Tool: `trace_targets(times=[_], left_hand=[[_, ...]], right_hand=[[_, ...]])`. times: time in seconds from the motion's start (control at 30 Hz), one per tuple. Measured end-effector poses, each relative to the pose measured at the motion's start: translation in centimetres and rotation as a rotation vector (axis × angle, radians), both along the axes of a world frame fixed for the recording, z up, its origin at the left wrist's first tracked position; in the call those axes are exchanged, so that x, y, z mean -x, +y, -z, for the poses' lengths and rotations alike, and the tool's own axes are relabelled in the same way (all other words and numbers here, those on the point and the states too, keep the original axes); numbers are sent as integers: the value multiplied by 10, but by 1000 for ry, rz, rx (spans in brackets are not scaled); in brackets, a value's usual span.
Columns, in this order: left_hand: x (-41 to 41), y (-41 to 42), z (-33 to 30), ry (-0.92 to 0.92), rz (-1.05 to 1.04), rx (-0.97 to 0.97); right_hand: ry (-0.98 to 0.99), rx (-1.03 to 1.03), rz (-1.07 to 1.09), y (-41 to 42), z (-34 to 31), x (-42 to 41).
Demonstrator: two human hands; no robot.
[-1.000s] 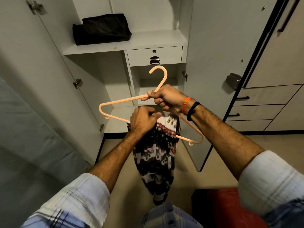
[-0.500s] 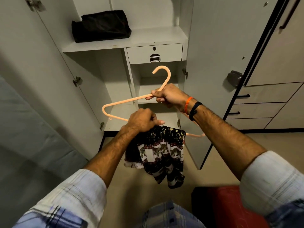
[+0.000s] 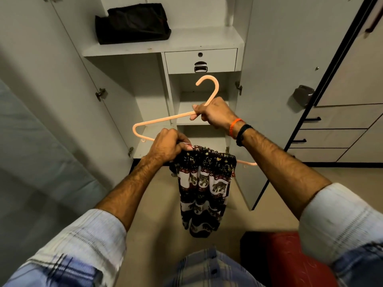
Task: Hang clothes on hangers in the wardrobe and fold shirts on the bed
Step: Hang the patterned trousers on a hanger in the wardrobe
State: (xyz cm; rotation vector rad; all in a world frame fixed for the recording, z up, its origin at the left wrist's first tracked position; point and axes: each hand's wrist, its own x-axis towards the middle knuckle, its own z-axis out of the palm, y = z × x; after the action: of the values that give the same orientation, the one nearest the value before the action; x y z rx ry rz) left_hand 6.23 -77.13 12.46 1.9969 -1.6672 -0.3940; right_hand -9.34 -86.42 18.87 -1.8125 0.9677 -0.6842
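From the head view, your right hand (image 3: 213, 114) is curled round the neck of the peach hanger (image 3: 163, 120), just under its hook, and your left hand (image 3: 169, 147) is bunched on the top edge of the patterned garment (image 3: 204, 183), which hangs folded over the hanger's lower bar in front of the open wardrobe (image 3: 145, 90).

The risk I see is slippage. The cloth looks thin and loose, and it sits toward the right half of the bar while your left hand pinches only one corner. If you let go before the two hanging halves balance, the heavier side would likely drag the whole piece off onto the floor. The hanger is also tilted, its left end higher, so the fabric could slide down toward the right tip. When you carry it in, the hook may knock the drawer (image 3: 201, 60) directly beyond it.

The hanger is smooth, slender moulded plastic with a rounded hook and small notches at its ends. The garment is soft printed fabric, dark with white bands of elephants, with a gathered top edge. A limp black bag (image 3: 132, 23) lies on the flat white shelf (image 3: 186, 41) above.
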Motion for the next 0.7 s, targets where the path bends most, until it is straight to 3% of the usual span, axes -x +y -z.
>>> trace_targets(times=[0.1, 0.17, 0.33, 0.4, 0.47, 0.53, 0.7], left_hand=[[-3, -4, 0, -6, -52, 191], [-5, -8, 0, -121, -68, 290], [-5, -19, 5, -564, -138, 38], [3, -20, 2, -406, -84, -21], [15, -19, -1, -181, 111, -94], [27, -16, 0, -67, 286, -203], [37, -15, 10, -135, 314, -226]], right_hand=[[49, -10, -49, 2, -1, 1], [9, -58, -62, 2, -5, 4], [-28, -92, -71, 2, -9, 6], [-22, -90, -56, 3, -5, 5], [-13, -89, -51, 3, -2, 4], [-3, -81, -47, 4, -3, 3], [-5, -69, -43, 2, -5, 5]])
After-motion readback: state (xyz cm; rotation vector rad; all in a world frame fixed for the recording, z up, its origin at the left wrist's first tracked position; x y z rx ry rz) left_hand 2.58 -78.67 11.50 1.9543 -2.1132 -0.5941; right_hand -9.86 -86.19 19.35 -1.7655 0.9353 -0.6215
